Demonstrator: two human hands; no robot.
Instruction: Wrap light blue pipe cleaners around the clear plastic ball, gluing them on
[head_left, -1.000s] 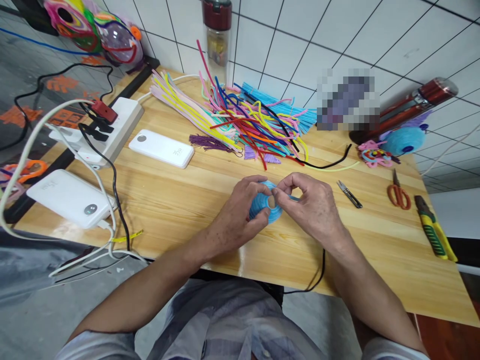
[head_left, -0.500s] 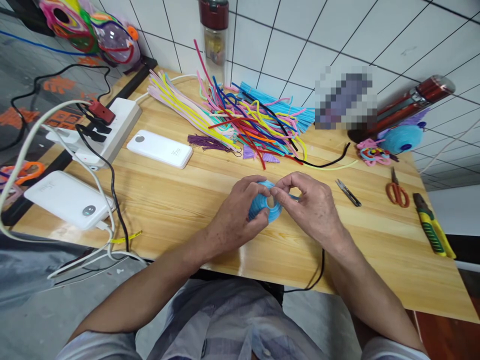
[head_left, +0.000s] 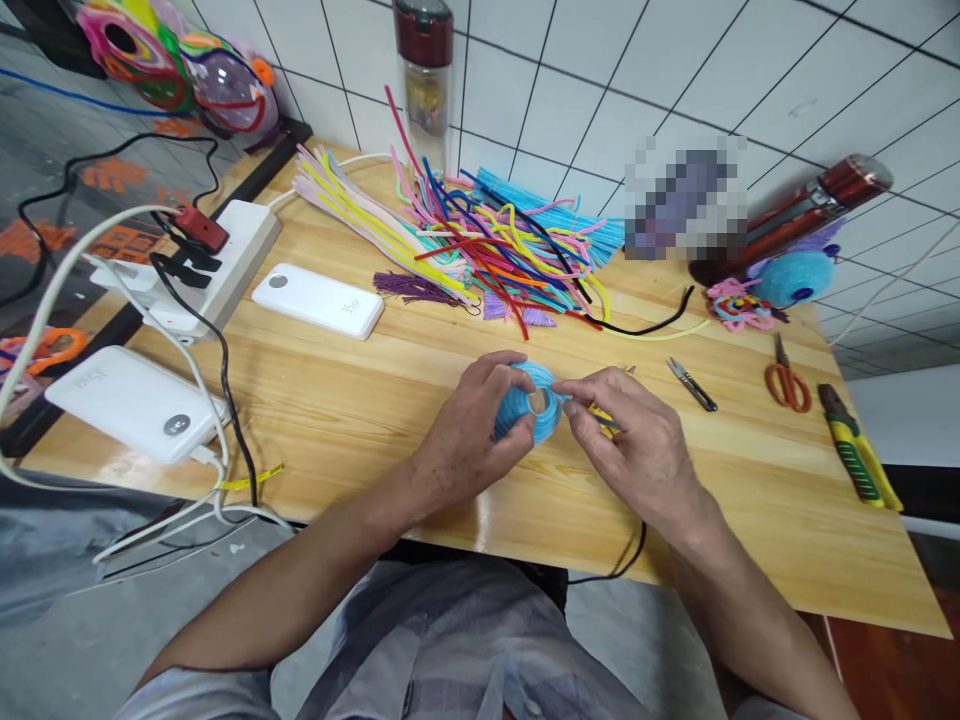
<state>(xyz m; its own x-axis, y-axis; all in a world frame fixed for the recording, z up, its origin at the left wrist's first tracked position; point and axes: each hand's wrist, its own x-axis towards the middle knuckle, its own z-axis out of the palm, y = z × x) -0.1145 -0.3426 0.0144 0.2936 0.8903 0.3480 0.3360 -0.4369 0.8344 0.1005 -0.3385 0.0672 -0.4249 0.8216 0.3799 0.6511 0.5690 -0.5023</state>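
My left hand (head_left: pixel 469 430) is wrapped round a blue coiled pipe-cleaner ball (head_left: pixel 529 400) with a round opening in its front, held just above the wooden table (head_left: pixel 360 400). My right hand (head_left: pixel 630 440) pinches at the ball's right edge with thumb and forefinger. A thin yellow piece (head_left: pixel 604 415) shows between its fingers; I cannot make out what it is. Both hands are closed.
A heap of coloured pipe cleaners (head_left: pixel 480 245) lies behind the hands, with a bottle (head_left: pixel 424 80) at the wall. Snips (head_left: pixel 691 384), orange scissors (head_left: pixel 786 378) and pliers (head_left: pixel 855 455) lie to the right. Two power banks (head_left: pixel 319 300) (head_left: pixel 127 400), a power strip (head_left: pixel 217 255) and cables are on the left.
My right hand has slid down and to the right, from over the ball's opening to its right edge; a yellow piece now shows in its fingers. The left hand keeps its hold.
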